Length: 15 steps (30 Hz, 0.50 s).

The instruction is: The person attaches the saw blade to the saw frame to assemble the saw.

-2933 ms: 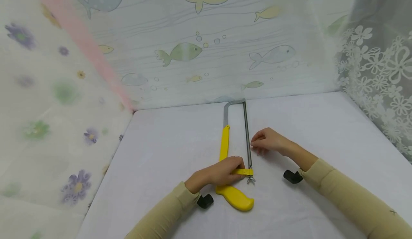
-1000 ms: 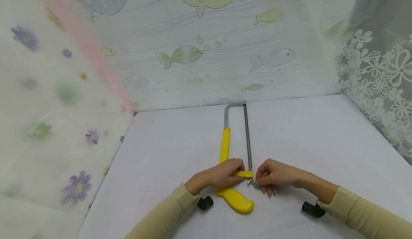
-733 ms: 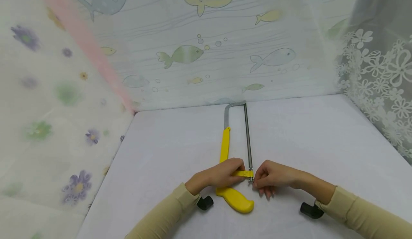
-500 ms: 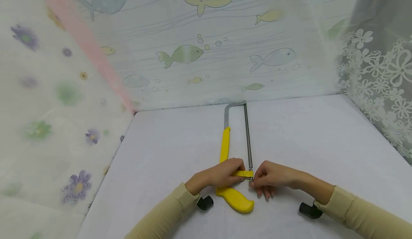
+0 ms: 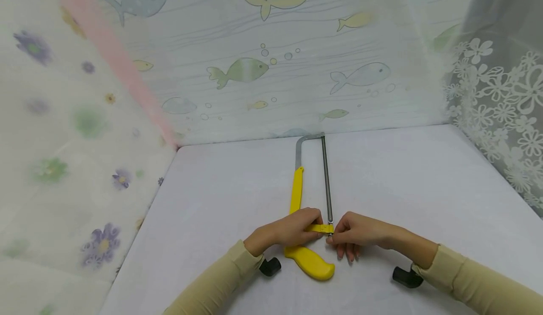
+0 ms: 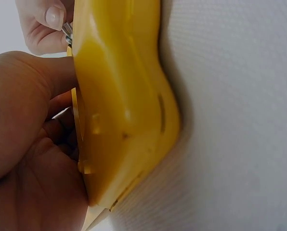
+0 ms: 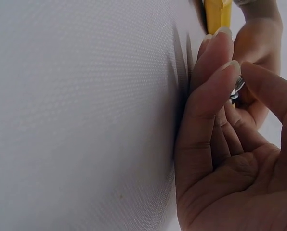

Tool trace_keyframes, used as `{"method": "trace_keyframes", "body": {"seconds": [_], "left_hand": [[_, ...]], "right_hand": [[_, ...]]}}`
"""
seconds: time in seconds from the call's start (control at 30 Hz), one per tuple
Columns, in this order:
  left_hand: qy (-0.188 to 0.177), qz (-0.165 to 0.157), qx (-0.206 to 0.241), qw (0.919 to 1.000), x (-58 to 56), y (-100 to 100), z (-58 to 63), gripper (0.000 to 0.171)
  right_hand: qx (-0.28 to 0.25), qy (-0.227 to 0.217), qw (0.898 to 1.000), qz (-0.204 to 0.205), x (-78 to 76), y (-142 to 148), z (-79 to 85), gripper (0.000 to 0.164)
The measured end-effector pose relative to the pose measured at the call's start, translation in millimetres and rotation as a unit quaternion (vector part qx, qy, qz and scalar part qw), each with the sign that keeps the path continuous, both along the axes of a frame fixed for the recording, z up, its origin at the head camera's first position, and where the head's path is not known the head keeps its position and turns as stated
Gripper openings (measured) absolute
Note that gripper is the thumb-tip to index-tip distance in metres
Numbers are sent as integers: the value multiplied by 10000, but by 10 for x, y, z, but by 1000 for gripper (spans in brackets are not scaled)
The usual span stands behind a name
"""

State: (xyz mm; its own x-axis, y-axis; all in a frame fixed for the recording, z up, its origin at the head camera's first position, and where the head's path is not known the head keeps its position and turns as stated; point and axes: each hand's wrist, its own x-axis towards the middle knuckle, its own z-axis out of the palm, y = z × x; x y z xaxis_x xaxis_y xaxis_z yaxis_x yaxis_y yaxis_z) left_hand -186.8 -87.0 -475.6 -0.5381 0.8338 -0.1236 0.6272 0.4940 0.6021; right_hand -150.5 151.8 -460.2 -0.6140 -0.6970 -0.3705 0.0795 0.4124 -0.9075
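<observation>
A hacksaw (image 5: 315,263) with a yellow handle and grey front frame lies flat on the white cloth. Its dark blade (image 5: 326,178) runs along the right side, still fixed at both ends. My left hand (image 5: 292,227) grips the yellow frame just above the handle, palm partly hidden behind it in the head view. At the blade's near end, my right hand (image 5: 360,232) pinches the metal wing nut (image 7: 238,85) between thumb and a finger. In the left wrist view the wing nut (image 6: 67,30) shows beside the right thumb.
The white-covered table (image 5: 229,178) extends around the saw. A fish-print curtain (image 5: 254,70) stands behind it, touching close to the saw's far end. Flowered fabric (image 5: 85,178) hangs at the left, lace (image 5: 500,103) at the right. A black wrist camera (image 5: 407,277) sits under the right cuff.
My right hand came down from beside the blade to the wing nut, then edged left until its fingertips closed over it. The left hand and hacksaw stay in place.
</observation>
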Motion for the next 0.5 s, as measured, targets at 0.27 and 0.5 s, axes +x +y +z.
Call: {"method": "trace_keyframes", "body": {"seconds": [0.27, 0.5], "left_hand": [[-51, 22, -32, 10000, -3, -2, -6, 11], [-65, 30, -38, 10000, -5, -1, -5, 12]], "right_hand": [[63, 32, 10000, 12, 2, 39, 5, 33], [71, 107, 9999, 0, 0, 78, 3, 29]]}}
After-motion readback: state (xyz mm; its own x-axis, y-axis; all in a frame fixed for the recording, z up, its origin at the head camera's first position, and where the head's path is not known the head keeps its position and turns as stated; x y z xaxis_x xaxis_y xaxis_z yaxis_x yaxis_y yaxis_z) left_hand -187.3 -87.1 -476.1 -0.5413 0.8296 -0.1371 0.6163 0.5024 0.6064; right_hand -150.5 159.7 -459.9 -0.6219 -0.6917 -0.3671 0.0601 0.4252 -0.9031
